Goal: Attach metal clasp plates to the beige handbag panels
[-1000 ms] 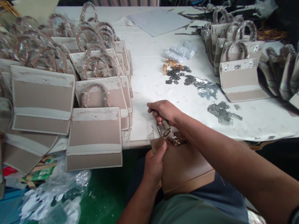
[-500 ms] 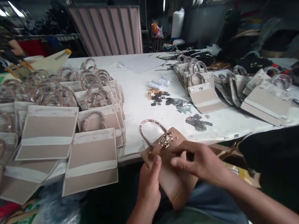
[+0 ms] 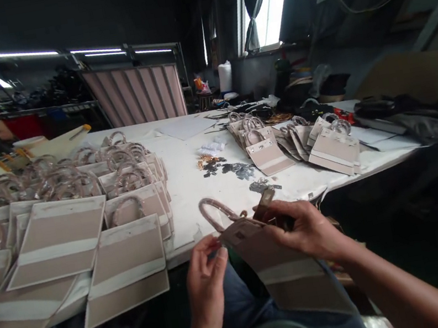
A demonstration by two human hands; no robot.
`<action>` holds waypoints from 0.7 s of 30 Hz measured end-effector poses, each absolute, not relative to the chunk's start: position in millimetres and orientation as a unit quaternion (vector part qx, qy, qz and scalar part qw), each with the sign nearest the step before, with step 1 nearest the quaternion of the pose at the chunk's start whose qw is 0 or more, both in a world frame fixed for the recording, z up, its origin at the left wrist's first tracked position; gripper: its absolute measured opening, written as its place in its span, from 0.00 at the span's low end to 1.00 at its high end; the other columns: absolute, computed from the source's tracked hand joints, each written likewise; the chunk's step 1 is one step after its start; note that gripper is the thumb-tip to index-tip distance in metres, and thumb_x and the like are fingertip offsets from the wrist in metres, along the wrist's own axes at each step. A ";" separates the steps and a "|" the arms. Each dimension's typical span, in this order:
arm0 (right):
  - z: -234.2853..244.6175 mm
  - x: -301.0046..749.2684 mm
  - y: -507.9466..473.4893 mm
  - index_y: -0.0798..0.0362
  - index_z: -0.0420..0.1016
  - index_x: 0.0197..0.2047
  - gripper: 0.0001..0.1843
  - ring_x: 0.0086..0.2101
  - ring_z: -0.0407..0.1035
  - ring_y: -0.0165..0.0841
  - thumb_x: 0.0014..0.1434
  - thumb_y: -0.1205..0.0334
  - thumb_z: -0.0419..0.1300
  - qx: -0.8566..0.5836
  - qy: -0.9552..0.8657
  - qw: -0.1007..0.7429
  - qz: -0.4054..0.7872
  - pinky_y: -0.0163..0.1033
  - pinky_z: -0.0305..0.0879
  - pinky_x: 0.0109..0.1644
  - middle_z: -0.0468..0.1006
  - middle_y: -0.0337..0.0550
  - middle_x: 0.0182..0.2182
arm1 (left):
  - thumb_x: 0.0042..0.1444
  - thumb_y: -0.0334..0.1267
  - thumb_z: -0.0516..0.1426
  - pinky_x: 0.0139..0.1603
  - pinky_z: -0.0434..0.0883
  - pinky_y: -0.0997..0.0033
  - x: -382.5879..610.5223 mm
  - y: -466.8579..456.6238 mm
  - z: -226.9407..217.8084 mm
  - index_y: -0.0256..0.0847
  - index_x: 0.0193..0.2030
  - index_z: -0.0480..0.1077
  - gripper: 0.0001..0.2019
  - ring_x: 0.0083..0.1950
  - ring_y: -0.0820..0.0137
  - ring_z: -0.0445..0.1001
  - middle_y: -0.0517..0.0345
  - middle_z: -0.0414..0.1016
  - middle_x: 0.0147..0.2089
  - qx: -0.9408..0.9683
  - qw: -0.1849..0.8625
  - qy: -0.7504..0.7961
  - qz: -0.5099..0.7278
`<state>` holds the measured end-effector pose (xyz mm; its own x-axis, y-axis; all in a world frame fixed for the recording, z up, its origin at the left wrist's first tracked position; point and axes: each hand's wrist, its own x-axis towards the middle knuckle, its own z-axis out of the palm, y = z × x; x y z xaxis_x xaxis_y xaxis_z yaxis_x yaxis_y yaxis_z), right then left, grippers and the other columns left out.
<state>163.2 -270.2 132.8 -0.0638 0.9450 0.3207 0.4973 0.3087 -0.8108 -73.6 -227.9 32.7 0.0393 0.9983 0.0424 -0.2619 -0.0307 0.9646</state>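
Fingers of the right hand (image 3: 311, 227) are closed on the bag (image 3: 291, 269) near its top right corner, thumb across the face. Those of the left hand (image 3: 207, 280) curl at the top left corner; I can't tell whether they pinch it or merely rest there. The bag is at the front edge of the bench (image 3: 186, 203), tilted over the lap (image 3: 241, 294).

That left corner is the weak spot — with only a light hold there, the bag could twist about the right hand, since nothing visibly grips its lower end. The handle (image 3: 210, 201) loops out over the bench, so a forward swing might scatter the small plates (image 3: 263, 185). Over on the left, the front bags (image 3: 127, 269) jut past the bench edge, and a knock could tip one off.

The handle end points forward and leftward, while the bottom drops back toward the right. The bag's long axis seems to follow that slant, though foreshortening leaves me unsure — its width may be longer.
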 end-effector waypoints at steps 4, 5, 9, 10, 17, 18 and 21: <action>141.0 184.6 -250.7 0.54 0.82 0.41 0.09 0.35 0.71 0.33 0.63 0.57 0.68 -0.467 -0.670 0.382 0.432 0.36 0.65 0.38 0.79 0.41 0.34 | 0.51 0.60 0.72 0.67 0.70 0.52 -97.3 -202.6 18.6 0.45 0.60 0.75 0.35 0.66 0.51 0.73 0.46 0.77 0.61 0.384 0.615 0.351 0.592; 137.2 187.6 -242.2 0.54 0.81 0.41 0.11 0.34 0.70 0.32 0.63 0.55 0.68 -0.449 -0.659 0.371 0.475 0.36 0.64 0.37 0.78 0.41 0.34 | 0.50 0.63 0.71 0.67 0.70 0.48 -100.9 -198.9 16.3 0.43 0.60 0.76 0.36 0.65 0.48 0.74 0.44 0.78 0.61 0.385 0.676 0.305 0.549; 109.5 194.6 -202.2 0.55 0.81 0.43 0.16 0.32 0.69 0.32 0.61 0.50 0.71 -0.410 -0.613 0.335 0.586 0.36 0.64 0.36 0.78 0.41 0.34 | 0.46 0.61 0.73 0.66 0.70 0.42 -103.8 -194.5 6.3 0.40 0.58 0.81 0.37 0.63 0.40 0.77 0.37 0.82 0.58 0.400 0.801 0.196 0.398; 102.0 196.1 -192.1 0.55 0.81 0.43 0.17 0.33 0.69 0.32 0.61 0.50 0.71 -0.411 -0.606 0.326 0.598 0.36 0.65 0.37 0.79 0.42 0.35 | 0.46 0.58 0.74 0.66 0.70 0.43 -102.4 -194.8 2.1 0.41 0.57 0.82 0.35 0.63 0.40 0.77 0.38 0.82 0.58 0.400 0.804 0.199 0.392; 60.7 206.9 -131.0 0.54 0.85 0.46 0.19 0.36 0.73 0.34 0.58 0.49 0.73 -0.441 -0.596 0.248 0.623 0.38 0.71 0.41 0.82 0.43 0.38 | 0.45 0.49 0.77 0.59 0.75 0.45 -81.0 -200.9 -44.0 0.37 0.61 0.80 0.37 0.51 0.46 0.84 0.40 0.86 0.49 0.367 0.817 0.315 0.315; 55.7 207.4 -123.4 0.54 0.85 0.47 0.20 0.36 0.73 0.34 0.58 0.49 0.73 -0.442 -0.595 0.239 0.627 0.38 0.71 0.40 0.82 0.43 0.38 | 0.45 0.50 0.77 0.58 0.76 0.46 -75.9 -201.3 -49.3 0.37 0.61 0.80 0.37 0.51 0.46 0.84 0.40 0.86 0.48 0.347 0.813 0.331 0.330; 42.3 207.4 -100.5 0.53 0.86 0.49 0.21 0.35 0.74 0.33 0.58 0.48 0.72 -0.448 -0.588 0.225 0.635 0.37 0.72 0.38 0.83 0.41 0.37 | 0.44 0.51 0.77 0.56 0.77 0.48 -59.3 -197.9 -59.1 0.38 0.56 0.83 0.34 0.50 0.46 0.84 0.40 0.87 0.46 0.294 0.799 0.368 0.373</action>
